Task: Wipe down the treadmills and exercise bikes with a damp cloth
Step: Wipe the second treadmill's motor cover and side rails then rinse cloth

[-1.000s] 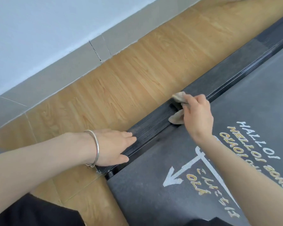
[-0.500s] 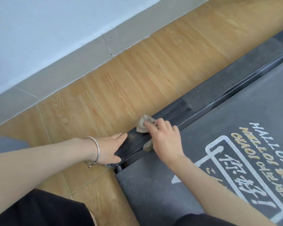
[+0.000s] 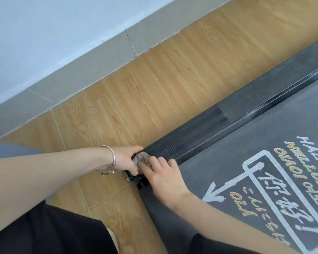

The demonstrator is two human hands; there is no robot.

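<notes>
The right hand [image 3: 163, 178] lies with its fingers bent over the cloth [image 3: 142, 158], tips pressing the wad down on the very end of the treadmill's side rail [image 3: 209, 129]. Its thumb is hidden from me, so I cannot say whether it pinches from below. The cloth is a small brownish-grey bunch, wedged between those fingertips and the left hand [image 3: 126, 159]. That hand grips the rail's end, fingers curled over the far edge and thumb along the near one. It touches the cloth and stands squarely in its way. A silver bracelet [image 3: 113, 158] sits on the left wrist. Together the two hands cover most of the rail's end, and I get only a bit of black hardware below them.

From the hands the ribbed black rail runs up and to the right, turning a duller grey farther along. Just beside it on the right lies the dark belt [image 3: 228, 162], printed with a white arrow, a frame and greetings in white and yellow. On the rail's other side is wood-pattern floor [image 3: 154, 92], then a grey skirting [image 3: 90, 65] with a cracked joint, then pale wall [image 3: 44, 24]. Black clothing [image 3: 44, 231] fills my lower left corner.
</notes>
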